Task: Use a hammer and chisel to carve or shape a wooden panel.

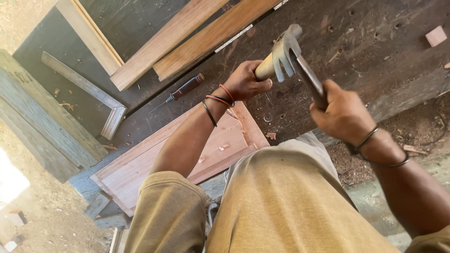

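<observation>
My left hand [243,83] is closed around the pale wooden handle of a chisel [265,68]; its thin blade shows just below the fist, pointing down at the dark workbench [365,51]. My right hand [341,115] grips the dark handle of a claw hammer [287,50]. The hammer's metal head is up against the top end of the chisel handle. A reddish wooden panel [178,157] lies under my left forearm, with its top right corner chipped near the chisel.
A red-handled screwdriver [186,87] lies left of my left hand. A metal try square [86,86] and several planks [168,40] are at the upper left. A small wood block [436,36] sits at the far right, and shavings [351,166] lie by my right wrist.
</observation>
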